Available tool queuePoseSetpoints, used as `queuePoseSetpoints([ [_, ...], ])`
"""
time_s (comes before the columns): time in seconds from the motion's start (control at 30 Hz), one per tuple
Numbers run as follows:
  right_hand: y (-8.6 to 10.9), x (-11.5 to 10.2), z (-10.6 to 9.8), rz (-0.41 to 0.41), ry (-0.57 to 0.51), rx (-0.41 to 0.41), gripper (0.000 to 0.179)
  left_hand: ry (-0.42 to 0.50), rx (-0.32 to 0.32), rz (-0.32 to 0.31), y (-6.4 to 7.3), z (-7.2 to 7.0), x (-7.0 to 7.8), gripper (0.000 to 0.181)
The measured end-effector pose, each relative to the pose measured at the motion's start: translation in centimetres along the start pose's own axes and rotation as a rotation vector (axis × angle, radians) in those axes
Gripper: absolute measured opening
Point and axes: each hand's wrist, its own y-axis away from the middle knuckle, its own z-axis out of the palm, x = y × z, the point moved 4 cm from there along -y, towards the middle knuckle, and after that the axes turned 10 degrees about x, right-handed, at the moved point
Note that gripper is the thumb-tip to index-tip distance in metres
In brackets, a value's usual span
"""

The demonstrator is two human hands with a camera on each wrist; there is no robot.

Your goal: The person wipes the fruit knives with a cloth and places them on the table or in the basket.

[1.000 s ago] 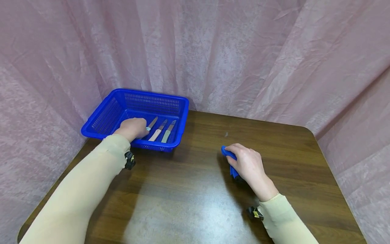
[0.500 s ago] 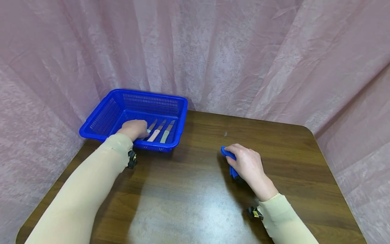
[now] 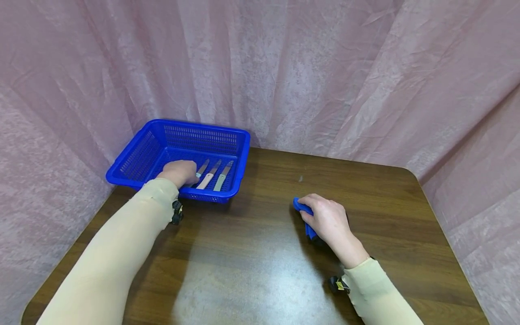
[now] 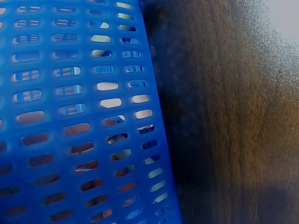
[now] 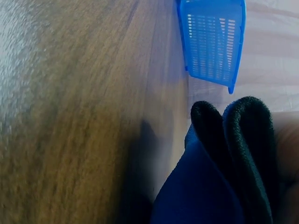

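In the head view, my left hand [image 3: 178,171] reaches over the near rim of a blue plastic basket [image 3: 242,169], its fingers curled at the handle of a light-blue-handled knife [image 3: 202,168]. The hand hides part of that handle. Beside it lie a pink-handled knife [image 3: 206,180] and a green-handled knife [image 3: 221,181], blades pointing away. To the right, my right hand [image 3: 330,220] grips a folded blue cloth [image 3: 302,206], thumb on the near side. The right wrist view shows the cloth's dark folded edges [image 5: 210,126].
The basket stands at the back left of a brown wooden table [image 3: 252,234]. Pink curtains [image 3: 284,81] hang behind and at both sides. In the left wrist view, the basket's slotted wall [image 4: 84,135] fills the left half.
The left forearm has shifted slightly right while the hand stays at the knife handle. My right hand and the cloth have moved very slightly toward me. The knives look unmoved in the basket.
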Motion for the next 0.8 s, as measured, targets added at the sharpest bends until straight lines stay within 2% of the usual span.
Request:
queuePoseSetpoints([
  [0.27,0.2,-0.1,0.2,-0.002,0.002,-0.016,0.030,-0.002,-0.020,-0.025,-0.3,0.2,-0.2,0.029],
  [0.5,0.3,0.0,0.4,0.003,0.012,-0.030,0.030,0.025,-0.019,-0.024,0.6,-0.4,-0.4,0.031],
  [0.67,0.3,0.1,0.6,0.000,0.021,-0.045,0.030,0.027,0.053,-0.014,1.2,-1.1,-0.5,0.036],
  [0.8,0.5,0.1,0.7,0.004,0.028,-0.075,0.034,0.025,0.132,0.022,2.0,-1.7,0.0,0.037],
])
